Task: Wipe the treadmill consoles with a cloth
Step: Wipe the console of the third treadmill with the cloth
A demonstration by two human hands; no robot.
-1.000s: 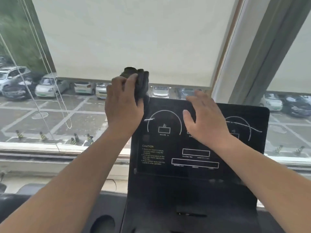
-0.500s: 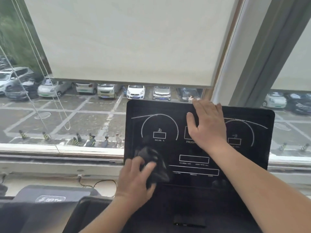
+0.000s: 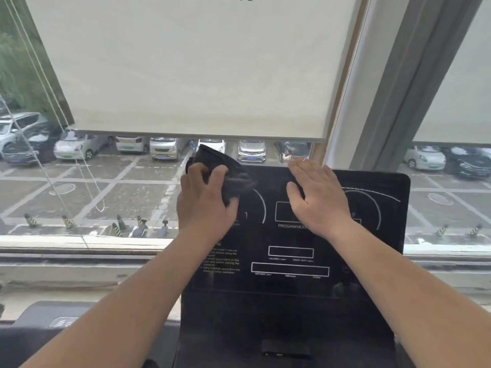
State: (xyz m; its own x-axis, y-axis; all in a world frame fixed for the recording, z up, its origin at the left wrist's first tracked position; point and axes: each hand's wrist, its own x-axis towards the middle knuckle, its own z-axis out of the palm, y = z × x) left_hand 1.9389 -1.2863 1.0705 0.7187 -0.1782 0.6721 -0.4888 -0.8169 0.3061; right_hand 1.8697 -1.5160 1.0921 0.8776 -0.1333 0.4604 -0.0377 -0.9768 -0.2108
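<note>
Inspecting the treadmill console (image 3: 377,261), we found the left hand (image 3: 206,205) gripping a bunched black cloth (image 3: 231,171) against its far left corner, with part of the cloth sticking past the far edge. We noted the right hand (image 3: 320,200) lying flat on the panel's far middle, fingers straight and close together.

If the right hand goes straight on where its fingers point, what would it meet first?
The right hand lies flat on the console, fingertips at its top edge. Past that edge, probably the window glass below the blind comes first, though the depth is unclear.
</note>
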